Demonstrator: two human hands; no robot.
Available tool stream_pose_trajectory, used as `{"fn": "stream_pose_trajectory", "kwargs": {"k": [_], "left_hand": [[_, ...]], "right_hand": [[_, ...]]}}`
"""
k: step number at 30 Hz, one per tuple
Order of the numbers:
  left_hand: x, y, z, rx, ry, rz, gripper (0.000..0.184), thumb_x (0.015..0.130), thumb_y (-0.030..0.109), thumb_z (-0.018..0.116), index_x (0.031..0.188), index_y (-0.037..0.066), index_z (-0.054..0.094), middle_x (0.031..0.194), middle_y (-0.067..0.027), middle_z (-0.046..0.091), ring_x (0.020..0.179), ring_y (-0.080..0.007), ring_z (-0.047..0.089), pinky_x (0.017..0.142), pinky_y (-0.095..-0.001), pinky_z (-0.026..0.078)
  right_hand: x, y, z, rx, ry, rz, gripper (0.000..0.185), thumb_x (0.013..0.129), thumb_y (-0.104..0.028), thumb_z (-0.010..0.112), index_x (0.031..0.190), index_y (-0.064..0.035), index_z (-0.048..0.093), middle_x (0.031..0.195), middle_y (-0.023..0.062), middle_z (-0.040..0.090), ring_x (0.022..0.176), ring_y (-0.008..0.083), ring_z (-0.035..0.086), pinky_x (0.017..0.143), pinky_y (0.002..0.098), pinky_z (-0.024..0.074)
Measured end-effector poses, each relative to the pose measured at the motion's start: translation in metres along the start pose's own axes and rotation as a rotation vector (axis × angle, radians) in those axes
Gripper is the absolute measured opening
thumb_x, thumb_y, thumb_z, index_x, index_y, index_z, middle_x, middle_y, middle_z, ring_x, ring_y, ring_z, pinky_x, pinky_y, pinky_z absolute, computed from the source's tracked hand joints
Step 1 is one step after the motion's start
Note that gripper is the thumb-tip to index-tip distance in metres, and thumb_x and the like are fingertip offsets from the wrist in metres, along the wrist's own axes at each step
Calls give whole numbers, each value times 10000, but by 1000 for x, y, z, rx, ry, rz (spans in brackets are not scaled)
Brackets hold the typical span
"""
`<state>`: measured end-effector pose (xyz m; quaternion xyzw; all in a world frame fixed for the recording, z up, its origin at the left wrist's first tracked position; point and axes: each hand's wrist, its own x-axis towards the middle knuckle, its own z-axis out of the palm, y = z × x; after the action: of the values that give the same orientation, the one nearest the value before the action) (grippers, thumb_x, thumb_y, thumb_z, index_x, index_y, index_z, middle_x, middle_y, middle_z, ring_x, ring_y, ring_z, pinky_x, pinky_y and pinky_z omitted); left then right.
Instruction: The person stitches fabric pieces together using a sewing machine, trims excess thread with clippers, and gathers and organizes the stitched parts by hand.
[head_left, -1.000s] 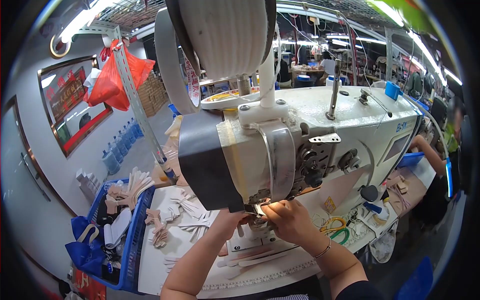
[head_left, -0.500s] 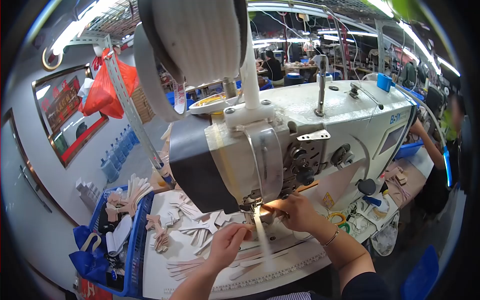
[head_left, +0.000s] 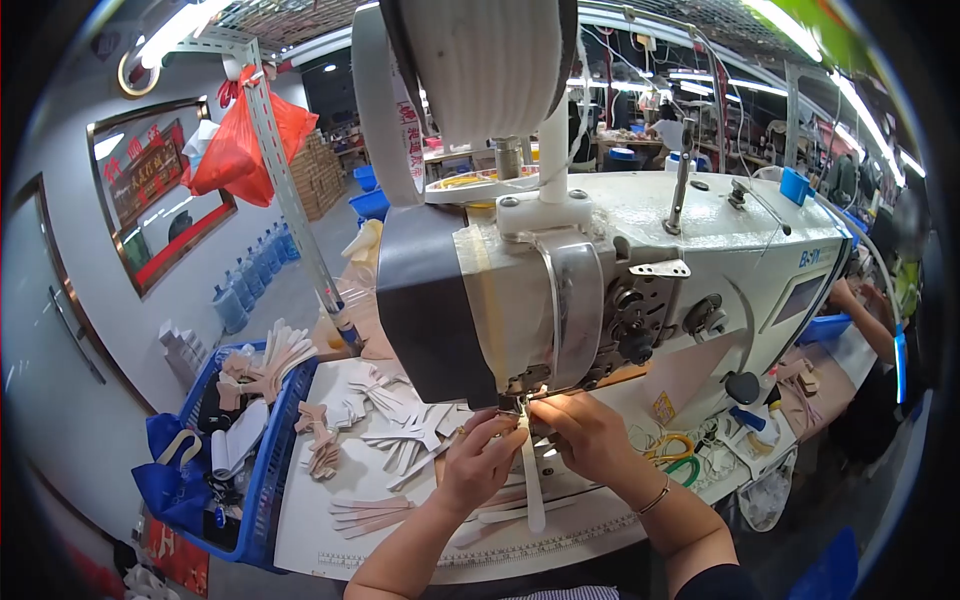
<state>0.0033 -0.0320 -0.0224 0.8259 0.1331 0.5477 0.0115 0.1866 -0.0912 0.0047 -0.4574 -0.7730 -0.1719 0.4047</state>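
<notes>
A white sewing machine (head_left: 640,250) stands before me, with a narrow pale strip (head_left: 534,490) hanging from its needle area toward the front edge. My left hand (head_left: 480,465) is closed in a pinch at the strip's upper left edge, just below the needle. On the other side, my right hand (head_left: 583,432) has its fingers bent together close by the presser foot; what they hold is hidden. Flat white cut pieces (head_left: 405,430) lie in a loose heap left of my hands. Pinkish strips (head_left: 368,515) are fanned out nearer the front edge.
A blue crate (head_left: 262,480) holding cut pieces and a white roll stands at the left. Along the table front runs a ruler tape (head_left: 450,572). Scissors with yellow and green handles (head_left: 680,460) lie right of my forearm. Another person's arm (head_left: 868,315) shows at far right.
My left hand has moved up and right to the strip under the needle. My right hand stays by the presser foot. The hanging strip, blurred before, is now sharp. The view has shifted.
</notes>
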Motion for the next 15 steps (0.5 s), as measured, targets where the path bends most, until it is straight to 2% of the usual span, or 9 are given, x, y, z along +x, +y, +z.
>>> {"fn": "stream_pose_trajectory", "kwargs": {"k": [4,8,10,13,15], "left_hand": [[-2,-1,-1,31,-32,6,284,708,-18,684,972,86,668,950,-71,605,909,-300,603,819,-374,524],[2,-2,-2,6,-61,-44,281,706,-25,671,965,84,666,959,-75,609,895,-280,606,790,-375,517],[4,-4,-3,3,-73,-74,285,705,-33,664,965,82,664,966,-78,611,892,-272,607,781,-372,514],[1,-16,2,-96,-16,-148,224,746,-28,642,949,64,660,895,-94,640,848,-253,624,821,-351,489],[1,-38,11,-163,97,-421,238,753,-5,646,988,31,639,947,-111,627,880,-255,614,731,-320,497]], "right_hand": [[1,2,1,-28,28,-41,433,670,-49,659,1096,-115,613,1023,5,610,821,197,588,684,311,506],[4,0,1,-5,38,-19,414,673,-44,652,1079,-119,624,977,6,617,815,200,585,684,310,504],[8,-1,-3,-40,-67,63,386,676,-43,646,1054,-121,639,928,12,625,810,210,582,687,314,502],[10,-1,-4,-35,-84,78,367,684,-41,637,1041,-125,648,899,17,630,809,219,580,691,319,499],[9,1,-5,-7,-61,78,370,682,-43,643,1043,-125,647,906,17,631,809,223,579,694,321,501]]}}
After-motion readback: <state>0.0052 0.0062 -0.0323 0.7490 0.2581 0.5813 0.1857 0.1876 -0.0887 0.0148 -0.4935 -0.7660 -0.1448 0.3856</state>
